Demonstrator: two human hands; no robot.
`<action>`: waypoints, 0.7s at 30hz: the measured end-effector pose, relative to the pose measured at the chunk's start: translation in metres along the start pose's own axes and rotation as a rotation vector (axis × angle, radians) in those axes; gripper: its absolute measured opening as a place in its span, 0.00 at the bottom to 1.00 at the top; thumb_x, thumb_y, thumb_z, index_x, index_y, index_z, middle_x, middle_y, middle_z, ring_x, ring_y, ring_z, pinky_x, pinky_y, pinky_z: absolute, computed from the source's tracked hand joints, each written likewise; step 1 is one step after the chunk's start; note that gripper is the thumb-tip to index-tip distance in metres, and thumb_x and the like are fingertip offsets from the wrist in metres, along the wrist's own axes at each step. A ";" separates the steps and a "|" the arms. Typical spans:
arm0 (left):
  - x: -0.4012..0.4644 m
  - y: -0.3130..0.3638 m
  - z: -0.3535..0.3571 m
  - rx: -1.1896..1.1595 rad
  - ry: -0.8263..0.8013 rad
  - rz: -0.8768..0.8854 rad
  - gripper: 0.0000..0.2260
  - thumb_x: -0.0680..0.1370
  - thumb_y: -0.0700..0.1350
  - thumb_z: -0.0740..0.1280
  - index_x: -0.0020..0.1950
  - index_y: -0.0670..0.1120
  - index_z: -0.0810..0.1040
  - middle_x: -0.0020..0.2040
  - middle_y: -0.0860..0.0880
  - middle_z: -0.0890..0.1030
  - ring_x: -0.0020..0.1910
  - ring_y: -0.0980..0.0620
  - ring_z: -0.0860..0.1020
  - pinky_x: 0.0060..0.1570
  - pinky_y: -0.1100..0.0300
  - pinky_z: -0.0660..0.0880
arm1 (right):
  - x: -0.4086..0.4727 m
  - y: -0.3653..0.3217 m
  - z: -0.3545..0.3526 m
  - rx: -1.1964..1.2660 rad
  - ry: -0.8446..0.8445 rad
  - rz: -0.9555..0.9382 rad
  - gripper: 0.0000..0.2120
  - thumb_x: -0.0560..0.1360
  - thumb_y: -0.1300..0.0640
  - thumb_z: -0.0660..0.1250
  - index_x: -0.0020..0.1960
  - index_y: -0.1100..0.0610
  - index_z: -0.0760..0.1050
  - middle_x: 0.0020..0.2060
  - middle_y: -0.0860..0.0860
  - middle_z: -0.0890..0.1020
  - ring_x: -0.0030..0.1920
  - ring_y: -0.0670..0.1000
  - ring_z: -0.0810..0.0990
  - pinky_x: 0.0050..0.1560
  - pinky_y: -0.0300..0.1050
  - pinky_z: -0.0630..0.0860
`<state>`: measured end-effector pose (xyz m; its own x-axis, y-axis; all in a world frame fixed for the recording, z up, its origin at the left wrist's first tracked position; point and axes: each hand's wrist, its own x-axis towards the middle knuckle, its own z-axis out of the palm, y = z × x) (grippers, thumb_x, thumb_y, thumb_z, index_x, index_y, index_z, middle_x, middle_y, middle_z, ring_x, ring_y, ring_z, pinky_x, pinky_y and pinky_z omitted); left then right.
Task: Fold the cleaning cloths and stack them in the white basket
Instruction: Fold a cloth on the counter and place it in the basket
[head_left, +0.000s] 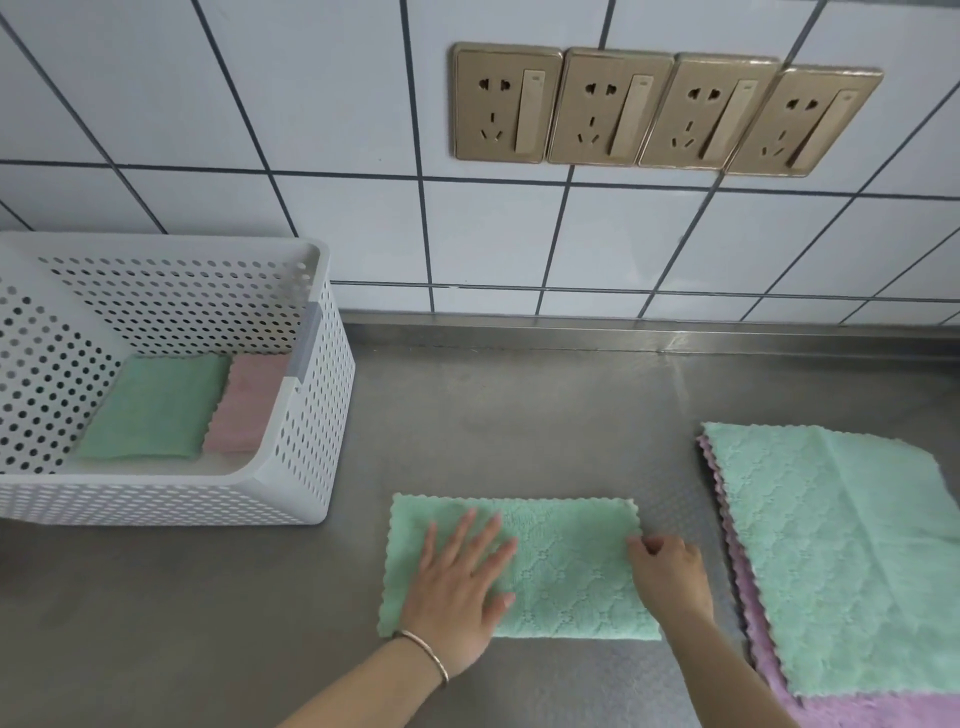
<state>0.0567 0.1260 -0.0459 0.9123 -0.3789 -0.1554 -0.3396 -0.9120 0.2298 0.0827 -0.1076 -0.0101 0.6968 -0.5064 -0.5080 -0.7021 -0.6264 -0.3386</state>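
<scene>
No brand, label or legible writing showed anywhere we looked, neither on the four gold-coloured wall sockets (665, 111) set in the white tiled wall (311, 130) nor on the white basket (306, 415). The perforated basket stood at the left of the steel worktop (493, 415), against the tiles, and held two folded cloths lying flat on its floor: a folded green cloth (156, 408) on the left and a folded pink cloth (247, 408) just beside it on the right, their edges touching.

At the front centre of the worktop lay a green cloth (566, 571), spread as a long rectangle. Our left hand (462, 592), a thin bangle (428, 654) at the wrist, pressed flat on the cloth's left half with fingers straight and spread, gripping nothing. Our right hand (670, 571) sat at the cloth's right edge, fingers curled; it appeared to be pinching that edge, though the hand covered the point of contact.

To the right, apart from the cloth under our hands, waited a pile of unfolded cloths: a green top cloth (841, 551) lying open and creased down its middle, with a pink cloth (883, 712) beneath it showing along the left and lower edges. The pile ran out of view at the right.
</scene>
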 end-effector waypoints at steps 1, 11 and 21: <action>0.001 0.005 0.005 0.038 -0.061 0.026 0.22 0.79 0.59 0.47 0.70 0.56 0.65 0.72 0.54 0.64 0.71 0.47 0.61 0.65 0.42 0.53 | 0.000 -0.001 0.001 -0.032 -0.025 0.019 0.20 0.76 0.48 0.59 0.62 0.59 0.72 0.60 0.58 0.71 0.59 0.58 0.71 0.61 0.51 0.68; 0.009 0.020 -0.007 0.103 -0.246 0.037 0.27 0.78 0.63 0.44 0.74 0.58 0.39 0.75 0.52 0.36 0.74 0.44 0.35 0.70 0.35 0.38 | -0.019 -0.007 -0.010 0.066 -0.177 0.030 0.11 0.70 0.55 0.65 0.50 0.59 0.75 0.38 0.51 0.77 0.41 0.53 0.76 0.44 0.48 0.74; 0.033 0.053 -0.088 -0.888 -0.030 -0.330 0.15 0.77 0.57 0.59 0.52 0.51 0.80 0.49 0.47 0.83 0.48 0.49 0.80 0.51 0.55 0.76 | -0.081 -0.048 0.004 -0.118 0.302 -0.597 0.09 0.66 0.57 0.72 0.45 0.54 0.77 0.32 0.51 0.81 0.32 0.58 0.81 0.28 0.43 0.67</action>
<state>0.0885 0.0788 0.0454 0.9207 -0.1386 -0.3649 0.2438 -0.5259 0.8149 0.0596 -0.0343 0.0444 0.9826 -0.1856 -0.0116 -0.1750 -0.9018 -0.3951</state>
